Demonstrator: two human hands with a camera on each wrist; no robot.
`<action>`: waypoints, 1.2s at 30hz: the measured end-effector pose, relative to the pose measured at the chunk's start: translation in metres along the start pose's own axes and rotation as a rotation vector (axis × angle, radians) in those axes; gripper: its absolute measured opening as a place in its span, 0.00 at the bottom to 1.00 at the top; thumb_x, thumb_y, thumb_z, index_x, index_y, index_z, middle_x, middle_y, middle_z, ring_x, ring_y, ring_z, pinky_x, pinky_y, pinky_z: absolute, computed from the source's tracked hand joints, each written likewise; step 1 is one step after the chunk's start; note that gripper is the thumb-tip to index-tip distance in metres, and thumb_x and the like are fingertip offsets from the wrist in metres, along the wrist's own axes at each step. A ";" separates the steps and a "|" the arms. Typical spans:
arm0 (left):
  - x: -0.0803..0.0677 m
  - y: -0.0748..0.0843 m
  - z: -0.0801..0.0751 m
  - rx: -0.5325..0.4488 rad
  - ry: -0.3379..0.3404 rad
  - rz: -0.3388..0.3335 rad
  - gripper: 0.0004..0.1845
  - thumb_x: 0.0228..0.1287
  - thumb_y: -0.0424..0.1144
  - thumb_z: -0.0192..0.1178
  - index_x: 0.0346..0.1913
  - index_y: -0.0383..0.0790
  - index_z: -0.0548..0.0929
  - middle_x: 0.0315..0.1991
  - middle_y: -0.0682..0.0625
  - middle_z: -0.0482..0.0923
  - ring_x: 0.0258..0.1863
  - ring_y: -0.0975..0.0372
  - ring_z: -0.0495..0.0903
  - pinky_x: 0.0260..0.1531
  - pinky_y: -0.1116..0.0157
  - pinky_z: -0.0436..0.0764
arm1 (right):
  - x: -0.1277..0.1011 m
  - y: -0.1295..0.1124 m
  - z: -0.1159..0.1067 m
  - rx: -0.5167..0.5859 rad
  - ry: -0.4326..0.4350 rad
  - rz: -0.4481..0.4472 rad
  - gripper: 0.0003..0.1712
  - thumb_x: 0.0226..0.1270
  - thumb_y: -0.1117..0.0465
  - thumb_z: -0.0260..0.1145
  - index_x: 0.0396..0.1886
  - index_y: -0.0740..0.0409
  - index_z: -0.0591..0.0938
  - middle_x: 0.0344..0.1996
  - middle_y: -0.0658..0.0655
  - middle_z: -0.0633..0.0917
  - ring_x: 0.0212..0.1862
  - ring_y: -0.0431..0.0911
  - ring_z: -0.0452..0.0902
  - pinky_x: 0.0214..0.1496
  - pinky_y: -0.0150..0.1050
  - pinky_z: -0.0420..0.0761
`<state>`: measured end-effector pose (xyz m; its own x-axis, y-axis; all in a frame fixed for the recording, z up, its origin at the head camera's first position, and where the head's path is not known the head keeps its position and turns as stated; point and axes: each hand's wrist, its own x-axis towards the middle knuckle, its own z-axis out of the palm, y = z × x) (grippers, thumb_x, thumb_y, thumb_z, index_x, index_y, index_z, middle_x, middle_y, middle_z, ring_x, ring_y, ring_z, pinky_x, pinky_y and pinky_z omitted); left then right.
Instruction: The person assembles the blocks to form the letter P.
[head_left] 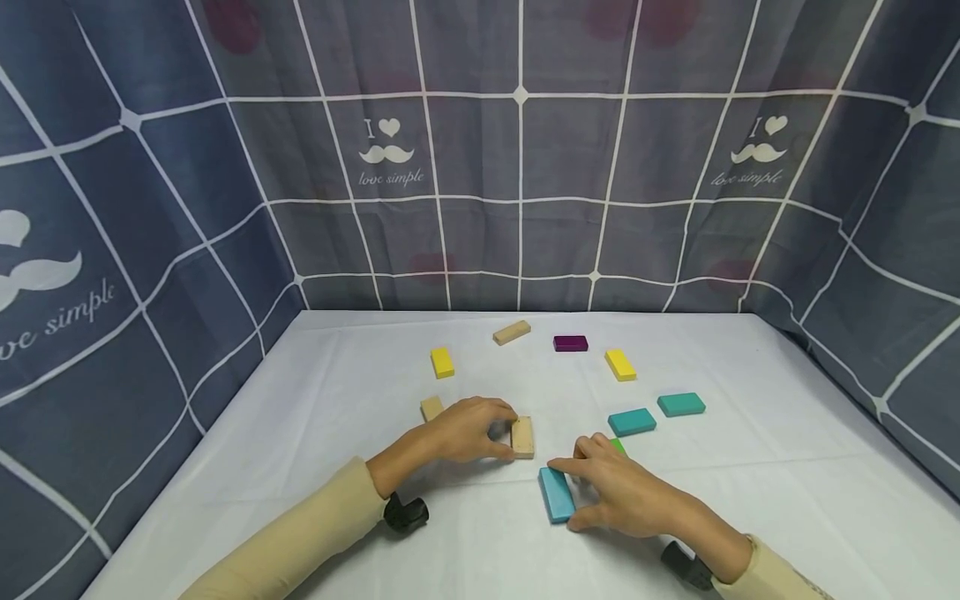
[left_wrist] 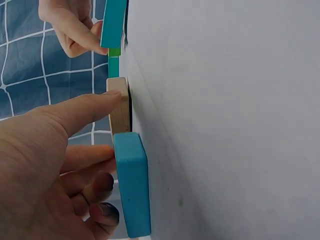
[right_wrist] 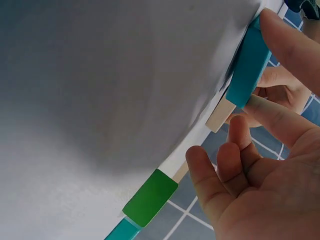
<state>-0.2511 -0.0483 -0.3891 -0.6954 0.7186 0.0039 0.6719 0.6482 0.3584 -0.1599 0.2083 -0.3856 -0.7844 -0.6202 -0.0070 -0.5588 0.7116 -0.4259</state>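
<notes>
My left hand [head_left: 468, 429] pinches a plain wooden block [head_left: 522, 437] between thumb and index finger, near the table's middle. A blue block [left_wrist: 132, 185] stands close to its other fingers in the left wrist view; the hand hides it from the head view. With thumb and index finger at its two ends, my right hand [head_left: 622, 492] holds another blue block [head_left: 557, 495], nearer the front. The right hand's remaining fingers are loosely bent. A green block [right_wrist: 151, 198] lies beside that hand, mostly covered by it in the head view.
Two teal blocks [head_left: 632, 422] lie right of the hands. Farther back are two yellow blocks [head_left: 442, 362], a purple block [head_left: 571, 343] and a wooden block [head_left: 512, 332]. Another wooden block [head_left: 432, 407] is partly behind the left hand. Checked curtains [head_left: 480, 233] surround the white table [head_left: 337, 375].
</notes>
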 end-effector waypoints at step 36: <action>0.012 0.014 0.003 0.061 0.018 0.126 0.16 0.68 0.47 0.64 0.53 0.43 0.87 0.49 0.55 0.83 0.51 0.64 0.80 0.52 0.66 0.76 | 0.005 -0.006 0.004 -0.081 0.013 -0.006 0.36 0.55 0.46 0.77 0.62 0.55 0.81 0.31 0.42 0.70 0.35 0.38 0.61 0.34 0.31 0.67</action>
<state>-0.2493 -0.0296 -0.3864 -0.6089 0.7907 0.0626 0.7678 0.5677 0.2971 -0.1597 0.1994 -0.3864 -0.7842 -0.6205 0.0077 -0.5830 0.7324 -0.3517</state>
